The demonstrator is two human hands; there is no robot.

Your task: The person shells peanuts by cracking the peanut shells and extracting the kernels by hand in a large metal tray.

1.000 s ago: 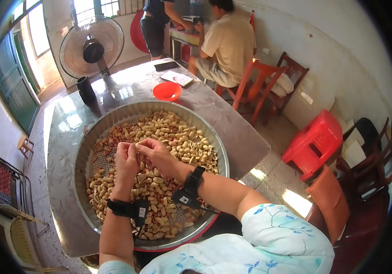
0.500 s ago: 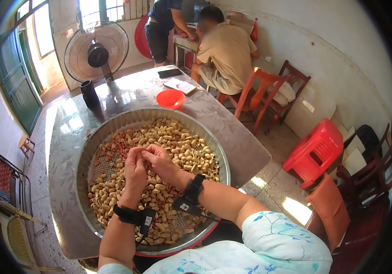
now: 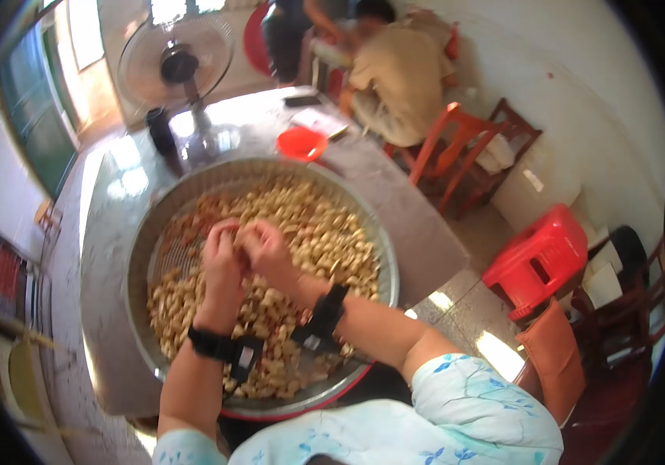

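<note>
A wide round metal tray (image 3: 386,256) on the table holds many peanuts in their shells (image 3: 324,225). Reddish shelled kernels (image 3: 185,221) lie toward its far left, where a perforated bottom shows. Over the middle of the heap, my left hand (image 3: 224,263) and my right hand (image 3: 266,252) meet at the fingertips. Both are closed in a pinch around what looks like a peanut, mostly hidden by the fingers and blurred. Each wrist wears a black strap with a small box.
Beyond the tray stand a red bowl (image 3: 301,144), a dark cup (image 3: 160,130), a phone (image 3: 302,101), a booklet (image 3: 319,122) and a fan (image 3: 179,63). Two people are at the back. Wooden chairs (image 3: 456,147) and red plastic stools (image 3: 537,260) stand at the right.
The view has tilted and blurred, so the tray sits slightly higher in the picture. My hands stay together over the peanuts, with their fingertips a little farther apart.
</note>
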